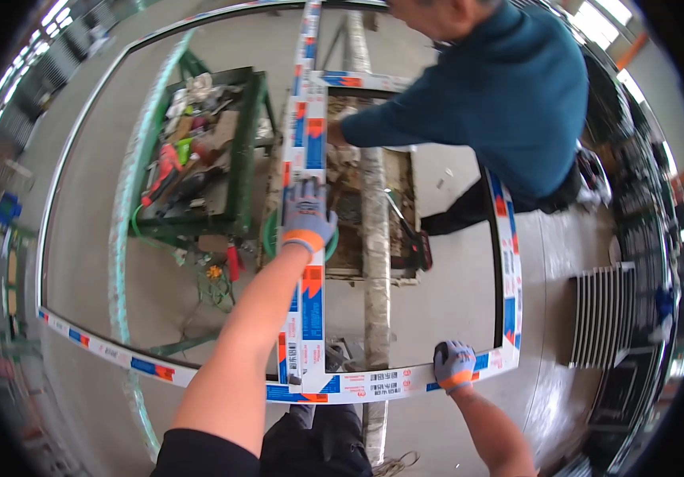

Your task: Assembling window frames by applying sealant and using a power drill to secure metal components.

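Note:
A large window frame (147,366) with dark inner edges lies across two supports, wrapped in white, blue and orange film. A smaller sash (509,262), filmed alike, fills its right part. My left hand (308,208), in a grey glove with an orange cuff, rests flat on the upright bars in the middle, fingers stretched away from me. Lower right, my right hand (455,366), gloved the same, curls round the sash's near rail close to its corner. Across from me a person in a teal sweater (509,103) reaches to the middle bars; the fingers are mostly hidden.
Under the left opening stands a green metal cart (239,187) heaped with tools, among them a red-handled one (165,171). Wrapped support bars (376,262) (123,230) run beneath the frame. A cordless power tool (421,248) lies below the sash. Slatted panels (604,316) stand at right.

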Tool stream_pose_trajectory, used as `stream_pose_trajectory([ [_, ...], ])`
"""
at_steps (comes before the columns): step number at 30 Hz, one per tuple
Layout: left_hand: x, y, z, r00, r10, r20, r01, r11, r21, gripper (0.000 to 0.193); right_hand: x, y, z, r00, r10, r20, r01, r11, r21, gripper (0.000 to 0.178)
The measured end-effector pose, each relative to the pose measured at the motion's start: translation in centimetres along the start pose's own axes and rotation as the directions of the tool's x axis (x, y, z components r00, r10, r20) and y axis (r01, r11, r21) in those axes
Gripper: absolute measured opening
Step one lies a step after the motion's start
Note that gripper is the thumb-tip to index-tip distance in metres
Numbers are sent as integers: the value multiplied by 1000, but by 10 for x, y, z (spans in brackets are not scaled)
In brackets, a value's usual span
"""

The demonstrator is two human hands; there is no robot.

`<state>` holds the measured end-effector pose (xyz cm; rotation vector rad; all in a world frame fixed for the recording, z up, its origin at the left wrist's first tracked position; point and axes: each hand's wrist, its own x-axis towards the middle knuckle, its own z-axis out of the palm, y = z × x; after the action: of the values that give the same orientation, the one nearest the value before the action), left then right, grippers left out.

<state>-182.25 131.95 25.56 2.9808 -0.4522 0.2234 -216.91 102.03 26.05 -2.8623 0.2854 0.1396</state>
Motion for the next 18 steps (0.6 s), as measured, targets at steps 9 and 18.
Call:
stream_pose_trajectory([
  [9,-2,-14,6,996,18,-88,-35,981,-193,63,-5,-5,10,999,6,-32,-7,1000,-12,9],
  [18,-98,-88,-49,891,-247,-381,33,872,-489,33,-10,14,19,994,55,-95,-62,996,-68,20],
])
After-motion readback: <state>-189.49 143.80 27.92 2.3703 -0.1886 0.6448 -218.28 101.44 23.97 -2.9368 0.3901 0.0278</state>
